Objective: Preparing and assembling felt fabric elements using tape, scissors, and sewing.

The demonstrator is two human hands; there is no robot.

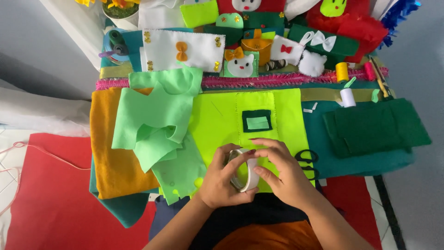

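Tape roll (244, 170), white, sits upright between both hands at the near edge of the neon-green felt sheet (217, 120). Going down in size, I log: red mat (55, 203) on the floor, exposed at the lower left and lower right; mustard felt (108, 153) hanging over the left border of the pile; teal felt (365, 159) running off to the right; dark green folded felt (379, 127) on top of it, its right edge near the grey floor; pale green felt pieces (155, 122) overlapping the neon sheet's left side. Open room I see is the centre of the neon sheet, bare between the hands and the small dark green patch (257, 121). Black scissors (306, 157) lie just beside the right hand (286, 178), partly covered by it. Left hand (222, 183) wraps the roll from the left, fingers curled on its rim; right-hand fingertips pinch at the roll's top edge. White thread spool (348, 97) stands upright well apart, far right
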